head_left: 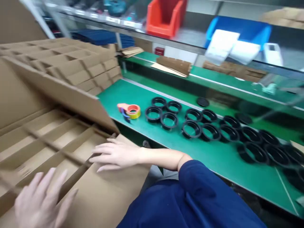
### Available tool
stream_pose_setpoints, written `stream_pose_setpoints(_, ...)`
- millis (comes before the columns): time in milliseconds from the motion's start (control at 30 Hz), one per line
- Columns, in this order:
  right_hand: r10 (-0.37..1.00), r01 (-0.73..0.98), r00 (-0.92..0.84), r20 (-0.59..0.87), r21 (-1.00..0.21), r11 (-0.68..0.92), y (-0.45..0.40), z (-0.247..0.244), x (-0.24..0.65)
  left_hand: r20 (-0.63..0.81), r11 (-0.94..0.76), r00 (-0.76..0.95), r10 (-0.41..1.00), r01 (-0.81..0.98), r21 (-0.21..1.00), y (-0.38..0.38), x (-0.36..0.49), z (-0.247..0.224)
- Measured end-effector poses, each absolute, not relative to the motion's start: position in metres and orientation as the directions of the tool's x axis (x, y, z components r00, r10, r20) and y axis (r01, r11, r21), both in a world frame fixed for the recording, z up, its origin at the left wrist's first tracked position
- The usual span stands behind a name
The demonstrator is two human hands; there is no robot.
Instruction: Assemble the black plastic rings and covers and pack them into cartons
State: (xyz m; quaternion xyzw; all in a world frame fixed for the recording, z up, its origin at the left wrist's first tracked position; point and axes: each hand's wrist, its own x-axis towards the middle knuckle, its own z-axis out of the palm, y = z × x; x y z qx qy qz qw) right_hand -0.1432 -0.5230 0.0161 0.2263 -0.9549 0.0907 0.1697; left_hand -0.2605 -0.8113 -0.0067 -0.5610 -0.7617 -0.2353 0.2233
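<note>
A large cardboard box (114, 186) stands open at the left, with a grid of cardboard dividers (54, 145) inside it. My left hand (40, 201), somewhat blurred, is over the near part of the grid with its fingers spread and nothing in them. Near the box's right corner, my right hand (116, 153) lies over the edge where the side flap meets the dividers, fingers stretched out toward the grid. One raised flap (71, 91) slants behind the right hand.
Several black rings (169, 120) stand in groups along the green bench (142, 91). An orange tape dispenser (131, 110) with yellow tape lies near them. Stacked cardboard dividers (87, 69) rise behind the box. A shelf above carries a red bin (163, 19) and a blue bin (242, 30).
</note>
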Motion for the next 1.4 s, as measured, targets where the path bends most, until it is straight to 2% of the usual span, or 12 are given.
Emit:
stream_pose_setpoints(67, -0.331, -0.384, -0.877, 0.35, -0.095, 0.918, -0.5, 0.018, -0.112, 0.612, 0.121, -0.186, 0.769, 0.982, 0.146, -0.753, -0.252, -0.007)
stream_pose_setpoints(167, -0.156, -0.212, -0.921, 0.357, -0.125, 0.969, -0.464, 0.013, -0.049, 0.56, -0.108, 0.045, 0.827, 0.991, 0.08, -0.685, -0.235, -0.008)
stream_pose_setpoints(400, 0.384, 0.26, -0.812, 0.439, -0.316, 0.912, -0.362, 0.015, 0.093, 0.553, -0.514, 0.468, 0.689, 0.854, -0.082, -0.59, -0.208, -0.023)
stream_pose_setpoints(500, 0.724, 0.509, -0.532, 0.439, -0.518, 0.688, -0.277, 0.038, 0.136, 0.551, -0.569, 0.502, 0.666, 0.82, -0.059, -0.56, -0.185, -0.024)
stream_pose_setpoints(600, 0.97, 0.627, -0.122, 0.211, -0.741, 0.24, -0.181, 0.056, 0.166, 0.556, -0.619, 0.505, 0.661, 0.785, 0.023, -0.53, -0.154, -0.029)
stream_pose_setpoints(700, 0.997, 0.617, 0.073, 0.01, -0.786, -0.037, -0.099, 0.053, 0.179, 0.545, -0.683, 0.527, 0.653, 0.72, 0.121, -0.5, -0.116, -0.043)
stream_pose_setpoints(867, 0.958, 0.545, 0.115, -0.264, -0.789, -0.283, -0.015, 0.018, 0.166, 0.625, -0.806, 0.567, 0.536, 0.564, 0.18, -0.454, -0.052, -0.053)
stream_pose_setpoints(1000, 0.929, 0.431, 0.059, -0.365, -0.831, -0.353, 0.008, 0.002, 0.145, 0.493, -0.783, 0.62, 0.611, 0.567, 0.256, -0.433, -0.025, -0.021)
stream_pose_setpoints(1100, 0.955, 0.301, -0.009, -0.296, -0.912, -0.279, 0.003, 0.011, 0.142, 0.474, -0.763, 0.605, 0.64, 0.577, 0.293, -0.423, -0.017, 0.001)
stream_pose_setpoints(1267, 0.986, 0.109, -0.149, -0.078, -0.992, -0.062, -0.06, 0.043, 0.175, 0.661, -0.734, 0.383, 0.645, 0.553, 0.395, -0.405, -0.002, 0.003)
stream_pose_setpoints(1333, 0.966, -0.021, -0.257, 0.011, -1.0, 0.006, -0.107, 0.05, 0.195, 0.662, -0.627, 0.162, 0.732, 0.541, 0.561, -0.397, 0.008, 0.004)
stream_pose_setpoints(1400, 0.94, -0.143, -0.333, 0.076, -0.989, 0.029, -0.16, 0.053, 0.214, 0.528, -0.456, -0.112, 0.842, 0.375, 0.807, -0.39, 0.02, 0.011)
